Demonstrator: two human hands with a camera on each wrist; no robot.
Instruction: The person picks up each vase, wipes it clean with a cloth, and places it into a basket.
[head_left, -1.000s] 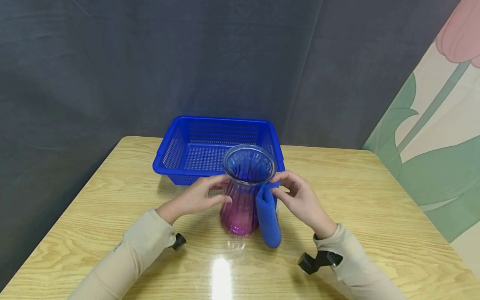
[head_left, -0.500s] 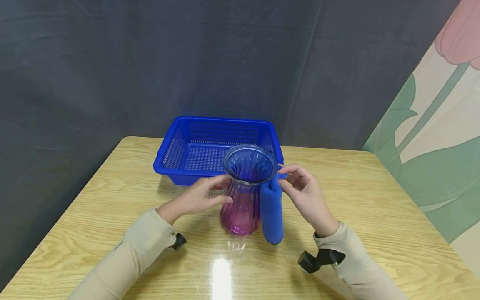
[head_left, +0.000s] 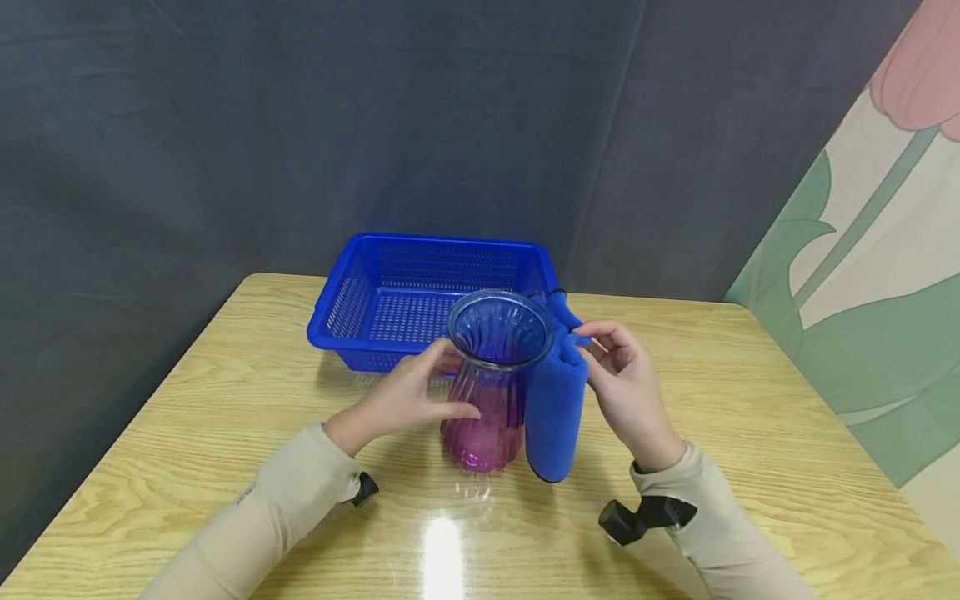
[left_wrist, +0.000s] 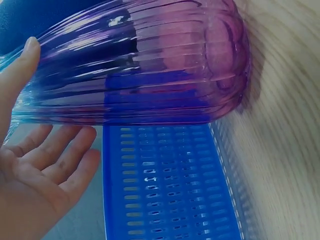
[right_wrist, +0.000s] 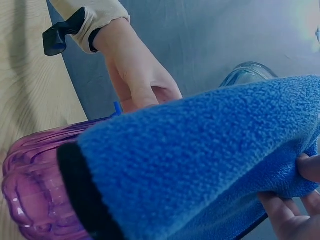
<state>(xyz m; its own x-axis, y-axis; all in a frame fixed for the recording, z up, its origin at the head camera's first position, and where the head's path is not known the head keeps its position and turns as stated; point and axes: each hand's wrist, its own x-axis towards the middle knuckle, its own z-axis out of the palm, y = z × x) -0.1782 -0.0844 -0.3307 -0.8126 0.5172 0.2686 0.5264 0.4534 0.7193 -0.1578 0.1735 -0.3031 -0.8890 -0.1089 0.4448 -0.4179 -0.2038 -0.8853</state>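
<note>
A ribbed glass vase (head_left: 491, 379), blue at the rim and purple at the base, stands upright on the wooden table (head_left: 750, 417). My left hand (head_left: 408, 396) touches its left side with thumb and fingers spread around the neck; the left wrist view shows the vase (left_wrist: 140, 65) with my thumb on it and the other fingers (left_wrist: 60, 160) relaxed below it. My right hand (head_left: 618, 375) pinches a blue cloth (head_left: 557, 400) that hangs against the vase's right side. In the right wrist view the cloth (right_wrist: 200, 160) fills the frame over the vase (right_wrist: 40, 190).
A blue plastic basket (head_left: 360, 321) stands just behind the vase, and shows up close under it (left_wrist: 165, 190) in the left wrist view. A dark curtain backs the table. A flower-patterned wall is at the right.
My right hand has lifted the cloth higher along the vase's right side, its top now by the rim. My left hand has shifted slightly on the vase.
</note>
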